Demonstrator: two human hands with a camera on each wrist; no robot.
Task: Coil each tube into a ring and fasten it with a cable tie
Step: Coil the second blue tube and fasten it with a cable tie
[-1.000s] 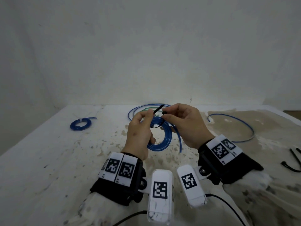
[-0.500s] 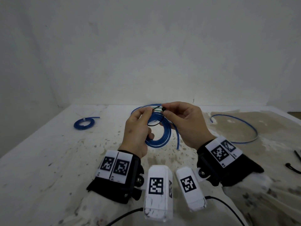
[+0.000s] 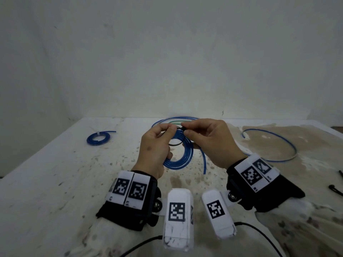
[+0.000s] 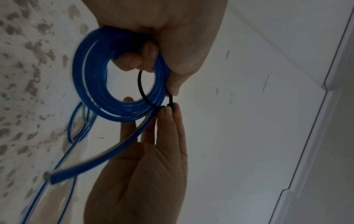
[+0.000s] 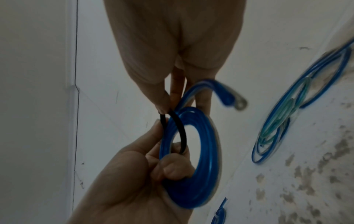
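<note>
A blue tube coil (image 3: 179, 154) hangs in the air above the table, its loose end (image 3: 204, 164) trailing down. My left hand (image 3: 168, 130) holds the coil with curled fingers (image 4: 134, 60), while its thumb and forefinger pinch the tail of a black cable tie (image 3: 175, 144). The tie loops loosely around the coil's strands (image 4: 141, 89). My right hand (image 3: 187, 129) pinches the tie's head (image 4: 169, 106) at the top of the coil. In the right wrist view the cable tie (image 5: 181, 130) runs through the coil (image 5: 201, 159) from the pinching right hand (image 5: 164, 110).
A tied blue ring (image 3: 98, 139) lies far left on the stained white table (image 3: 55, 182). Loose blue and green tubes (image 3: 174, 121) lie behind the hands, and another blue tube (image 3: 274, 145) curves at the right. Spare black cable ties (image 3: 336, 190) lie at the right edge. A wall stands close behind.
The tie's tail stuck up between the hands a second ago; now it meets the head at the fingertips as a closed loop. Both hands have drawn together at the coil's top.
</note>
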